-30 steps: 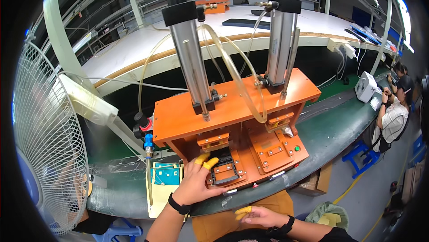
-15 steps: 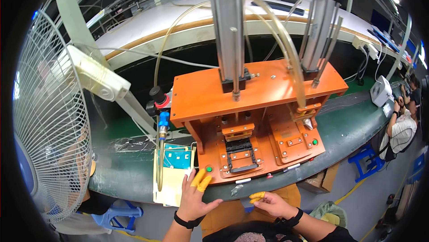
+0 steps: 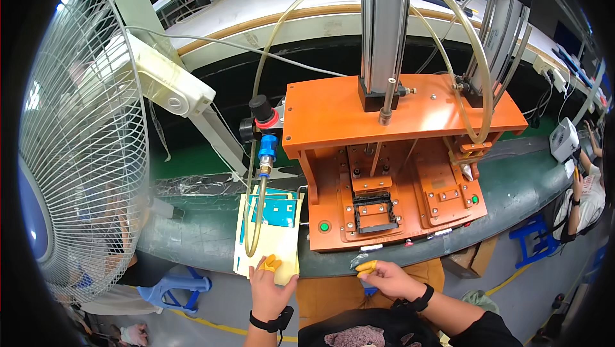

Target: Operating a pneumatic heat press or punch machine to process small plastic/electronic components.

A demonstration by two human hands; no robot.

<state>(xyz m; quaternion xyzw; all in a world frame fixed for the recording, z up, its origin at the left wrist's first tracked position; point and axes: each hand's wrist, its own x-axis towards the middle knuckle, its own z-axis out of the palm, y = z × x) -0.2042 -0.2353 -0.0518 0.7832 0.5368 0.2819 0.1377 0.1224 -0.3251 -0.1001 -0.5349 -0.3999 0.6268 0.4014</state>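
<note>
My left hand (image 3: 271,288), with yellow finger cots on two fingers, reaches over the near edge of a stack of pale yellow sheets (image 3: 282,235). Its fingers are apart, and no object shows in it. My right hand (image 3: 394,281) is held in front of the bench edge, cotted fingers and thumb drawn together; anything between the tips is hidden. Beyond it stands an orange two-station press (image 3: 410,107). A black rectangular frame (image 3: 376,226) lies in the left station's fixture, below the orange press head (image 3: 373,184). A green button (image 3: 324,226) is at the press's left front corner.
A large caged fan (image 3: 83,136) fills the left side. The air regulator (image 3: 262,110) and looping clear hose (image 3: 259,225) stand beside the press. A teal sheet (image 3: 278,209) lies on the stack. Blue stools (image 3: 532,238) stand on the floor; another person (image 3: 586,196) sits far right.
My left hand has moved from beside the green button to the near edge of the yellow sheets. My right hand stays pinched near the bench edge. The whole view has shifted.
</note>
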